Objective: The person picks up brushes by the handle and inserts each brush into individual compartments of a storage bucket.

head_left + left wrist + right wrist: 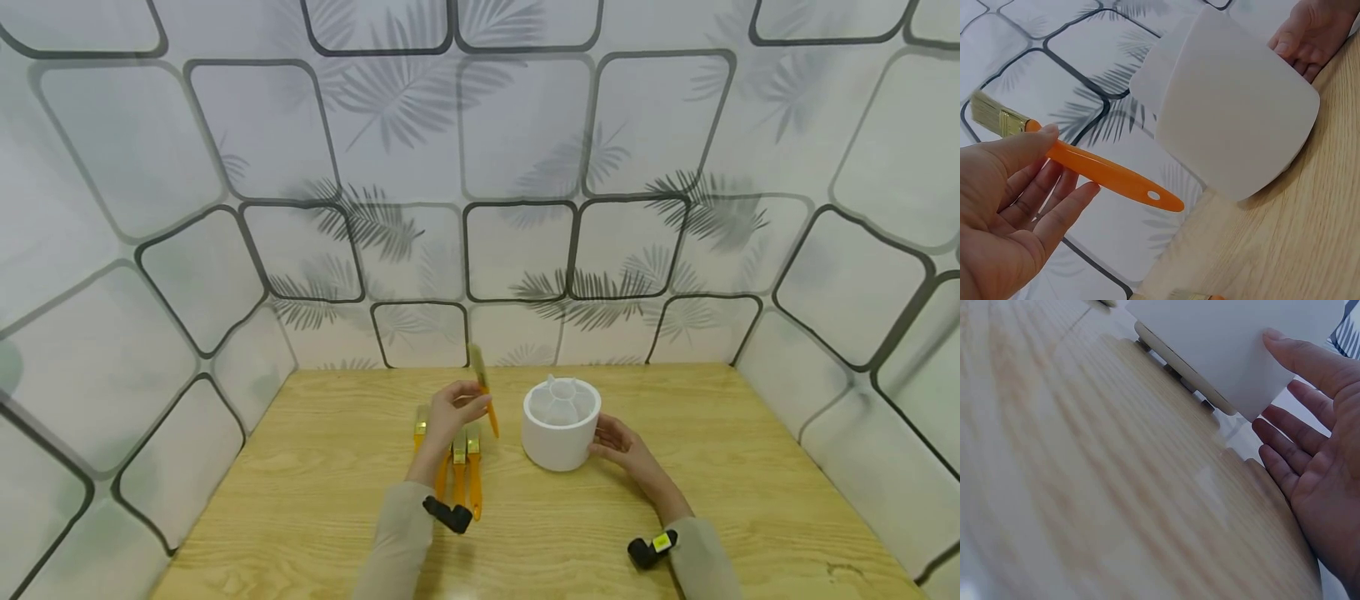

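A small black camera [450, 515] sits at the end of each pale beige sleeve [397, 537], the one on the right carrying a bright yellow rectangular label [663, 542].

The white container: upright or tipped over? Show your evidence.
Upright. In the head view, the white container stands on the table, its open top facing up, and the right hand touches its side.
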`<state>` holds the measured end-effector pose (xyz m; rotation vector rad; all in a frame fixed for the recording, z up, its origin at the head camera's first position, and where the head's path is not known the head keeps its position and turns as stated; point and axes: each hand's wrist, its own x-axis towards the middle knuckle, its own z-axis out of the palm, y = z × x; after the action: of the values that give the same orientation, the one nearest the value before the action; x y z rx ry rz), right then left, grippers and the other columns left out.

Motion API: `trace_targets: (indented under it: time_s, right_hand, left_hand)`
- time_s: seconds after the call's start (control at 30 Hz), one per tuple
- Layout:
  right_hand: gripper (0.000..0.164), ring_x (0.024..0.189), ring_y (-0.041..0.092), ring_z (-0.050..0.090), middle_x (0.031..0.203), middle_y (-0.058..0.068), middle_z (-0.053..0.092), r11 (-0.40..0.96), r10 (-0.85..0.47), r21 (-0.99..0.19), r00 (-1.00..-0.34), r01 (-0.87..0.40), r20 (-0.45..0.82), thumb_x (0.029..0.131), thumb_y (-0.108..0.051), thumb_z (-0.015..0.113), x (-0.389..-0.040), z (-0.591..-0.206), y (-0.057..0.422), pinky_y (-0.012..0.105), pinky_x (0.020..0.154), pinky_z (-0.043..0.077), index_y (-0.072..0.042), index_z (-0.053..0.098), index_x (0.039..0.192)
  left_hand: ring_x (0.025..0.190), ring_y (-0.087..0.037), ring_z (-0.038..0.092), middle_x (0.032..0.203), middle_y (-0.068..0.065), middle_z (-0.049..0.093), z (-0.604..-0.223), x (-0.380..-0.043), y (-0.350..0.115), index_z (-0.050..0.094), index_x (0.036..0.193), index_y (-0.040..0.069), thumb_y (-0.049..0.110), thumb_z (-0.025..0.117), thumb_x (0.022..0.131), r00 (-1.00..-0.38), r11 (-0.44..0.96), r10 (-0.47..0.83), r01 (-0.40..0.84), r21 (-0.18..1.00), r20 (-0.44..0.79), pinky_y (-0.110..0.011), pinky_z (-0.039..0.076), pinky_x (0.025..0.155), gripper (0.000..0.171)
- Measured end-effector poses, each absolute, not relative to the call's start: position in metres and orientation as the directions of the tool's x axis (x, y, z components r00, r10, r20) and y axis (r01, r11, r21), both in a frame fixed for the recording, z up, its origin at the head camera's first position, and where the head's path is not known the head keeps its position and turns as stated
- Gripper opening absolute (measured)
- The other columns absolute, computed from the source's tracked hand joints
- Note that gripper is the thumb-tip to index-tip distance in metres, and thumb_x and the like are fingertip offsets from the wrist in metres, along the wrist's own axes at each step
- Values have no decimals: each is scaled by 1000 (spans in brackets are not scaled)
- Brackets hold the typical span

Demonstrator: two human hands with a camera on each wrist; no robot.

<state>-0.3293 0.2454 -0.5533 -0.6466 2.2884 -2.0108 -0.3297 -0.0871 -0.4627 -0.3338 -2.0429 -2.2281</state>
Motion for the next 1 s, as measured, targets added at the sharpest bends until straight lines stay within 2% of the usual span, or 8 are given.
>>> trace_targets:
  time_s: [0.23,0.4,0.57,0.7,0.8,1.0]
  right_hand:
    - [56,111,1,52,129,-1,50,78,-311,-958,-920,-276,240,88,-6,62,-328,-552,244,15,90,44,1,37,137]
    - [56,111,0,52,129,0,48,71,-311,-960,-920,-272,238,88,-6,62,-327,-554,243,15,91,44,3,36,137]
    - [57,111,0,51,129,1,48,67,-314,-960,-919,-271,237,88,-5,61,-327,-554,243,14,91,43,4,34,137]
    - [56,111,0,51,130,5,47,73,-308,-962,-923,-264,230,88,-5,61,-326,-552,243,14,91,43,4,34,137]
    - [57,111,0,51,133,10,45,80,-310,-961,-923,-265,229,88,-5,61,-325,-550,243,15,92,43,3,34,138]
    - [58,113,1,51,131,-1,49,77,-319,-955,-915,-286,248,88,-8,62,-327,-551,243,15,91,44,0,36,138]
  left_hand:
    - [85,-15,65,99,-11,62,-459,-332,-80,59,108,-7,7,69,82,-966,-113,96,229,967,240,-35,55,77,31]
    - [86,-18,64,100,-17,61,-447,-326,-77,58,107,-11,2,67,83,-962,-116,117,232,966,245,-37,55,78,29]
    - [86,-13,63,101,-17,62,-435,-318,-73,57,107,-11,0,67,83,-966,-111,117,218,970,231,-34,55,79,28]
    - [84,-10,62,99,-13,63,-430,-317,-70,57,108,-10,1,67,82,-969,-111,102,214,970,225,-33,55,79,29]
    - [84,-10,62,101,-14,62,-428,-317,-68,57,108,-10,2,68,82,-969,-117,100,213,970,225,-33,55,79,31]
    - [83,-11,62,98,-13,62,-431,-325,-65,58,105,-10,1,69,81,-963,-140,83,245,959,258,-32,56,77,29]
